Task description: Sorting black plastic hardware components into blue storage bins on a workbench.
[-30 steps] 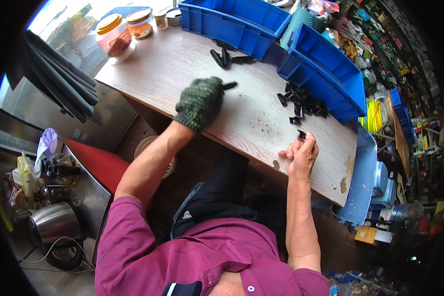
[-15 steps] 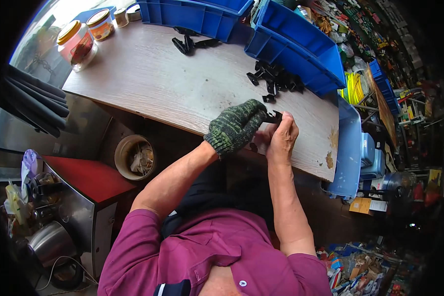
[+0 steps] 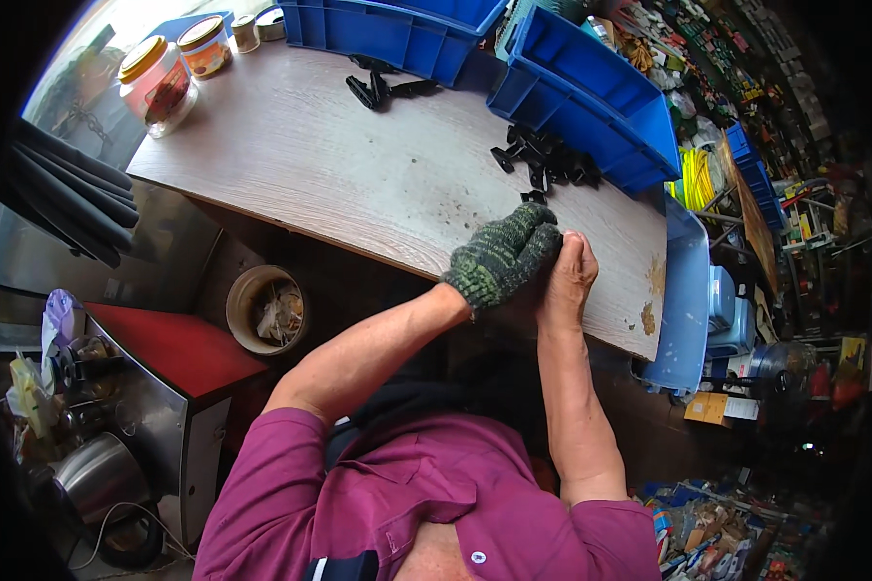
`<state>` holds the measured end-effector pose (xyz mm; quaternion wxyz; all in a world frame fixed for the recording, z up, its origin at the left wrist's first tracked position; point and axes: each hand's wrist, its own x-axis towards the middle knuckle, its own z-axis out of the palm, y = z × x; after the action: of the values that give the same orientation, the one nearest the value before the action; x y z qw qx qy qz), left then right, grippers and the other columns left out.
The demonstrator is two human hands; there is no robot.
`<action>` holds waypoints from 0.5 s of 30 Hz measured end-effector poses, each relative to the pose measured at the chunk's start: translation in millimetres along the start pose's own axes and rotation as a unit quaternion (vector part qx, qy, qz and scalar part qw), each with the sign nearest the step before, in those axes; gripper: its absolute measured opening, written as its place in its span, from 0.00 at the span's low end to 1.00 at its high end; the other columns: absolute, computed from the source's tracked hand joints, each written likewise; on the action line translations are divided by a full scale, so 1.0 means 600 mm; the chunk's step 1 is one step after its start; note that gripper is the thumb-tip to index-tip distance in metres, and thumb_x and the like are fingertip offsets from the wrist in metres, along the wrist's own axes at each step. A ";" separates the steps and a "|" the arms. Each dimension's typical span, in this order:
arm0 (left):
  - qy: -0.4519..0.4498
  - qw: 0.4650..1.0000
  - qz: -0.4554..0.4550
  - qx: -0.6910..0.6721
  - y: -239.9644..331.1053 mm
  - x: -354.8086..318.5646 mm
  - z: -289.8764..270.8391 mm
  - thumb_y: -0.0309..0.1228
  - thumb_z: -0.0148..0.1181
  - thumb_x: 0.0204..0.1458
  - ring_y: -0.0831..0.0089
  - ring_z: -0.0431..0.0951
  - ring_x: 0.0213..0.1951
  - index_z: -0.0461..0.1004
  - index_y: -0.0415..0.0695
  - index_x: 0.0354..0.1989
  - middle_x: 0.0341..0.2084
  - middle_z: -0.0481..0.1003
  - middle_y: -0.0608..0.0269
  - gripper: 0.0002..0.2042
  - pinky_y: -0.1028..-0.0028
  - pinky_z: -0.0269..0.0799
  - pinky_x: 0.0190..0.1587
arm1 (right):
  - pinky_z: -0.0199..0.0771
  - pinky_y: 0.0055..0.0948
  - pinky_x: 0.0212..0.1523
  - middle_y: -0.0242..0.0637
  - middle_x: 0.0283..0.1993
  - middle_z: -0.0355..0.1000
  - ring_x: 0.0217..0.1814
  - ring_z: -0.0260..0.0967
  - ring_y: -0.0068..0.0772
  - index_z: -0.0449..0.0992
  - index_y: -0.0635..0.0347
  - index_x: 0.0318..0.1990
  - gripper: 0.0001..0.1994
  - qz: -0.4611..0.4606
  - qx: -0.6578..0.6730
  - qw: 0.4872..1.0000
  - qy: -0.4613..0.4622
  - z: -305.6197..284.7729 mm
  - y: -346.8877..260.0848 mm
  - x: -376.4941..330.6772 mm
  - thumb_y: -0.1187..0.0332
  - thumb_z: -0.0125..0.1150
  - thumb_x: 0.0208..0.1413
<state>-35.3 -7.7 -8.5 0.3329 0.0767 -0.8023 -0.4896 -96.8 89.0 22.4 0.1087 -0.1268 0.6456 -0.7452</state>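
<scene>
My left hand point(image 3: 509, 254), in a dark green knitted glove, is closed over the near edge of the table, its fingers bent toward my right hand. My bare right hand point(image 3: 570, 276) is pressed against it, fingers curled and thumb up. Whatever lies between the two hands is covered by the glove and fingers. Just beyond the gloved knuckles lies a small black part point(image 3: 534, 197). Behind it is a pile of similar black parts point(image 3: 549, 158). A smaller group of black parts point(image 3: 383, 89) rests farther left on the light table point(image 3: 310, 145).
Two blue crates point(image 3: 383, 39) point(image 3: 581, 107) stand along the table's far side. Lidded jars point(image 3: 155, 85) sit at the far left corner. A waste bucket point(image 3: 264, 310) and a red-topped cabinet point(image 3: 170, 349) are at left below. A pale blue bin point(image 3: 683, 300) adjoins the right edge.
Both hands have shifted slightly to the right, the gloved one more, closing up against the bare one. The black part that showed between them is now hidden.
</scene>
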 end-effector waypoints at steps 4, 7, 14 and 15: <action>0.085 0.981 0.051 0.166 0.001 0.063 -0.072 0.35 0.55 0.58 0.49 0.75 0.49 0.78 0.50 0.47 0.44 0.77 0.52 0.11 0.55 0.73 0.50 | 0.77 0.46 0.24 0.26 0.16 0.52 0.13 0.52 0.28 0.65 0.53 0.29 0.14 0.128 0.055 0.989 0.057 -0.019 -0.008 0.022 0.56 0.51 0.61; 0.017 0.933 0.038 0.357 -0.034 0.115 -0.114 0.33 0.57 0.53 0.47 0.74 0.45 0.81 0.54 0.41 0.38 0.76 0.54 0.10 0.55 0.74 0.45 | 0.80 0.55 0.29 0.28 0.12 0.45 0.12 0.51 0.28 0.60 0.55 0.26 0.18 0.137 0.048 0.982 0.121 -0.043 -0.019 0.054 0.53 0.51 0.60; -0.075 0.894 0.050 0.439 -0.059 0.135 -0.113 0.34 0.56 0.54 0.53 0.73 0.49 0.82 0.53 0.37 0.41 0.76 0.56 0.09 0.56 0.75 0.46 | 0.79 0.64 0.39 0.34 0.12 0.48 0.16 0.57 0.36 0.71 0.66 0.50 0.24 0.061 0.046 0.944 0.321 -0.216 -0.065 0.177 0.51 0.54 0.60; -0.075 0.894 0.051 0.438 -0.054 0.134 -0.114 0.34 0.56 0.54 0.53 0.73 0.49 0.82 0.53 0.37 0.41 0.76 0.56 0.09 0.56 0.75 0.46 | 0.80 0.63 0.38 0.35 0.12 0.49 0.18 0.58 0.36 0.66 0.64 0.62 0.30 0.062 0.028 0.935 0.347 -0.228 -0.071 0.174 0.52 0.57 0.59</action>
<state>-61.7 -110.7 21.6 0.2289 0.1372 -0.9608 -0.0755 -240.1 189.0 51.1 -0.0724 0.1834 0.6285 -0.7524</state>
